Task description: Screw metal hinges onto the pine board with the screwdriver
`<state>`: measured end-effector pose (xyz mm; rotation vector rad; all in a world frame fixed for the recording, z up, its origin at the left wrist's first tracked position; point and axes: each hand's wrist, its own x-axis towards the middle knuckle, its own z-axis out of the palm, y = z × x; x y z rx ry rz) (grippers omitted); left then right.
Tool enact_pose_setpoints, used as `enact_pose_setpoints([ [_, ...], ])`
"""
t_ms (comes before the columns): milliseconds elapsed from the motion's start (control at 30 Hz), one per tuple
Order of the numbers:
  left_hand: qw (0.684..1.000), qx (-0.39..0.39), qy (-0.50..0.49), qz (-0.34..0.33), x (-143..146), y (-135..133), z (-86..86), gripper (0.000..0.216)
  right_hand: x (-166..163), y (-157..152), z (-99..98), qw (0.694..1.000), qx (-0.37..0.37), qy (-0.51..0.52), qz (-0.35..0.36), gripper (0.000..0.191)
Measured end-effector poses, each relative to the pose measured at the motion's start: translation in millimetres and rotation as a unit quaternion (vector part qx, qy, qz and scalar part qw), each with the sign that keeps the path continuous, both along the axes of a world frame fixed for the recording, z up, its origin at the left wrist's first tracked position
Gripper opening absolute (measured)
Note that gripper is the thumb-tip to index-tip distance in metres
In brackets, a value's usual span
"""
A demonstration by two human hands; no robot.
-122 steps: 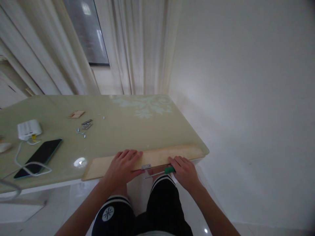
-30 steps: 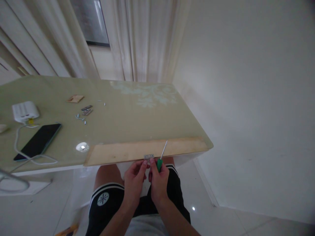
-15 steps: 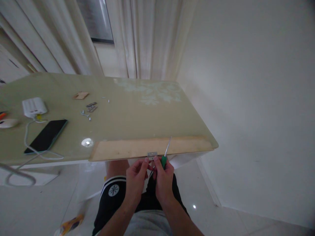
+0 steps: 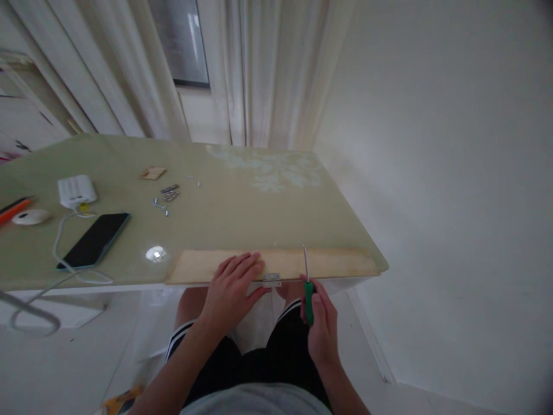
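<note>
A long pale wooden board (image 4: 337, 262) lies along the near edge of the green glass table (image 4: 242, 213). A small metal hinge (image 4: 272, 279) sits on the board's near edge. My left hand (image 4: 231, 285) rests flat on the board just left of the hinge, fingers stretched out. My right hand (image 4: 322, 325) is closed round the green handle of a screwdriver (image 4: 307, 282), whose thin shaft points up over the board to the right of the hinge.
Farther left on the table are a black phone (image 4: 95, 239) with a white cable, a white power bank (image 4: 76, 190), a white mouse (image 4: 30, 217), loose hinges and screws (image 4: 166, 196) and a small wooden piece (image 4: 152, 172). Curtains hang behind; a white wall stands at right.
My two hands were together below the hinge; now the left hand has moved up flat onto the board and the right hand has shifted right, holding the screwdriver upright.
</note>
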<state>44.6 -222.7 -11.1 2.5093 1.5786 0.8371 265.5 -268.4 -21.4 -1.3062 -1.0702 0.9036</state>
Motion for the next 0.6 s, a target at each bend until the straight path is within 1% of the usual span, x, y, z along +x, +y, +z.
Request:
enact_pose_setpoints([
  [33, 1.000, -0.006, -0.001, 0.000, 0, 0, 0.3, 0.051, 13, 1, 4.4, 0.999, 0.010, -0.045, 0.011, 0.043],
  [100, 1.000, -0.013, 0.000, 0.003, 0, 1, 0.7, 0.057, 37, 4, 16.2, 0.993, 0.025, -0.116, 0.025, 0.036],
  [167, 1.000, -0.011, 0.007, 0.010, -1, 2, -0.2, 0.055, 57, 9, 31.8, 0.980, 0.039, -0.188, 0.047, 0.037],
  [200, 1.000, -0.007, 0.013, 0.014, -1, 3, -1.1, 0.051, 64, 12, 40.7, 0.976, 0.045, -0.211, 0.035, 0.038],
  [267, 1.000, 0.000, 0.022, 0.021, 0, 5, -3.6, 0.044, 71, 18, 59.8, 0.969, 0.065, -0.238, 0.007, 0.034],
  [333, 0.999, 0.005, 0.023, 0.026, 0, 5, -5.7, 0.041, 71, 24, 79.2, 0.961, 0.097, -0.259, -0.010, 0.032],
  [433, 0.999, 0.005, 0.015, 0.033, 2, 3, -6.4, 0.040, 59, 35, 104.1, 0.945, 0.156, -0.288, -0.016, 0.030],
  [500, 0.999, 0.004, 0.008, 0.039, 2, 0, -5.3, 0.039, 48, 43, 115.3, 0.935, 0.174, -0.308, -0.001, 0.028],
  [600, 0.999, -0.002, 0.006, 0.042, 4, -3, -3.1, 0.039, 31, 55, 123.6, 0.921, 0.178, -0.342, 0.048, 0.023],
])
